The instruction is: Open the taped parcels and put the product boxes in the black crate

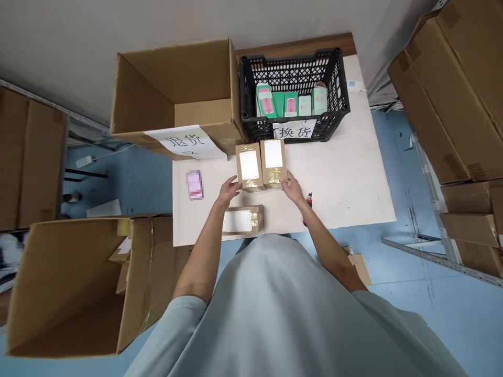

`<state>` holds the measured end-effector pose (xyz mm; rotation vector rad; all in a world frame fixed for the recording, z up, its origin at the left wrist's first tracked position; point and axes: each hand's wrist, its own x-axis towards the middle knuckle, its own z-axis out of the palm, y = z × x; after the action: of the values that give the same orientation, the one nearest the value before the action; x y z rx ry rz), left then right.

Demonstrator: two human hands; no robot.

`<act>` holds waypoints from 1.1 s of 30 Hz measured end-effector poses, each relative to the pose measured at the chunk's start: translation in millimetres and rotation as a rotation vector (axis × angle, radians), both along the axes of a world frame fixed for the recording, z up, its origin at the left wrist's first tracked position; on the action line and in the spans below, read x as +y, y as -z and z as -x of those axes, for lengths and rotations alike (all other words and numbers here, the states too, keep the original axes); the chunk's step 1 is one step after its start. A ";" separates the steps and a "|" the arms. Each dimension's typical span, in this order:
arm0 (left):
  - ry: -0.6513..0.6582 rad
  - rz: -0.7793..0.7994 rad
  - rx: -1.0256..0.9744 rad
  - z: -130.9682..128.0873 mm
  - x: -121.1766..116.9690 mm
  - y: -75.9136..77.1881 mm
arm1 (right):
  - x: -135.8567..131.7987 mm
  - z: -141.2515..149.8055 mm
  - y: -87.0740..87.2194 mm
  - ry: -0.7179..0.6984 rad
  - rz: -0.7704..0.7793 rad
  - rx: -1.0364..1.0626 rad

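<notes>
Two small taped cardboard boxes with blank-looking white labels, the left box and the right box, sit side by side on the white table. My left hand is beside the left box's near left corner, fingers apart and seemingly touching its side. At the near right corner of the other box, my right hand has its fingertips bent around the edge. A third labelled cardboard box lies near the table's front edge, partly behind my left forearm. The red and black cutter lies by my right wrist, partly hidden.
A large open carton with a paper sign and a black plastic crate holding several green and pink packages stand behind. A pixelated pink item lies left on the table. Another open carton stands lower left; shelves with cartons flank both sides.
</notes>
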<state>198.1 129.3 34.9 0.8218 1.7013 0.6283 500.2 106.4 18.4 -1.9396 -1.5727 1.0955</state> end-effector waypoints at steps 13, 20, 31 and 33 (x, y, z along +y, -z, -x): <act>0.240 -0.085 0.102 -113.1 12.0 10.3 | -12.2 -105.4 25.7 0.225 0.046 0.164; 0.209 -0.122 0.045 -118.8 -11.3 8.2 | -55.0 -129.2 44.9 0.282 0.244 -0.023; -0.030 -0.301 0.528 64.1 -136.0 -4.2 | -139.5 -66.3 66.5 0.181 0.347 -0.329; -0.052 -0.247 0.503 90.1 -150.2 2.5 | -145.5 -60.4 58.8 0.163 0.325 -0.270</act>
<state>108.0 -20.9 32.3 1.1875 2.1289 0.7172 560.5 -39.1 -40.4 -2.4736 -1.3988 1.1123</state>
